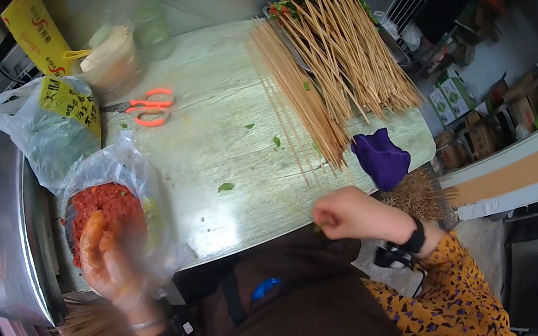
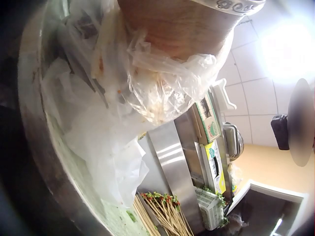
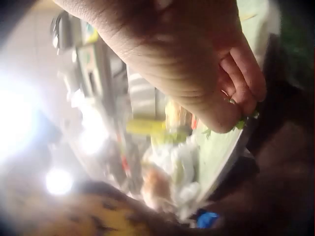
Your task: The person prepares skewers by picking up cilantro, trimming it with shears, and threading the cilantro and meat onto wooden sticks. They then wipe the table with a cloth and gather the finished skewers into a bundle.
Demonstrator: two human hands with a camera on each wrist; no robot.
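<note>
Red minced meat (image 1: 107,198) lies in an opened clear plastic bag (image 1: 122,160) at the table's left. My left hand (image 1: 110,262), in a clear plastic glove, is at the meat's near side, fingers extended and smeared orange. In the left wrist view, crumpled plastic (image 2: 165,91) covers the hand below a patterned bracelet, and its fingers are hidden. By the table's front edge, my bare right hand (image 1: 351,214) has curled fingers. The right wrist view shows this hand (image 3: 182,69) pinching small green leaves (image 3: 241,124) between thumb and fingers.
Bare skewers (image 1: 299,92) lie right of centre, beside a tray of skewers with green and red ends (image 1: 348,48). A purple cloth (image 1: 382,157) sits at the right edge. Orange-handled scissors (image 1: 151,107), a bowl (image 1: 110,66) and a plastic bag (image 1: 50,133) are at the back left.
</note>
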